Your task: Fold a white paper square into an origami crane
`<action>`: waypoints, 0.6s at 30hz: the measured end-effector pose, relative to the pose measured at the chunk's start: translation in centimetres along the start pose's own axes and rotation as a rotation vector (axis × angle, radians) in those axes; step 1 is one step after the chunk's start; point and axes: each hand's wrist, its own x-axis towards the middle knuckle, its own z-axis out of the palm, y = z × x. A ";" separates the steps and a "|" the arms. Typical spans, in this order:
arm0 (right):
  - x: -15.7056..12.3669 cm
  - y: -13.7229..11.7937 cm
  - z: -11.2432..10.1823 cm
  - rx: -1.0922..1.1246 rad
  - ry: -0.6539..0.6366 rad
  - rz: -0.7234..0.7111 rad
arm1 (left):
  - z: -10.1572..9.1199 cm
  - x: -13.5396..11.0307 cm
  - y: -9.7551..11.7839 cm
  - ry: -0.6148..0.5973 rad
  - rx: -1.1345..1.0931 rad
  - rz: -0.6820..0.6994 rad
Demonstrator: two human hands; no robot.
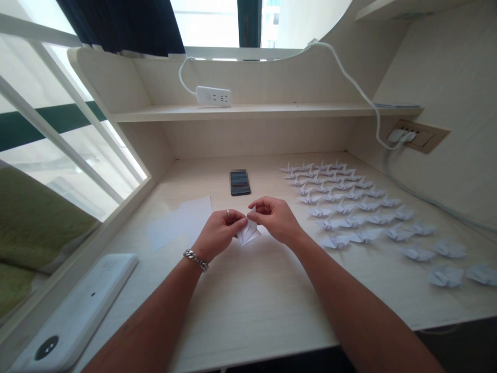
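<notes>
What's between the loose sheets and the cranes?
In the head view, the left hand, the right hand and the folded paper they hold, with the phone farther back.

The folded paper (248, 235) is plain white; so are the paper cranes (351, 221) at right and the sheets (199, 213) at left; the table (248, 311) is pale cream, faintly grained; the phone (239, 183) black; the bracelet (197, 258) silver; the curtain (124, 26) dark navy; the fabric (34, 223) at left olive-green.

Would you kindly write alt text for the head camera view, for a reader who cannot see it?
A person's left hand and right hand pinch a folded white paper above a pale desk. Rows of paper cranes stand at right, white sheets lie at left, and a phone lies beyond.
</notes>
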 end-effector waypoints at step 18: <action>0.1 -0.2 0.4 0.106 0.014 0.118 | 0.4 -0.2 0.2 0.047 -0.207 -0.035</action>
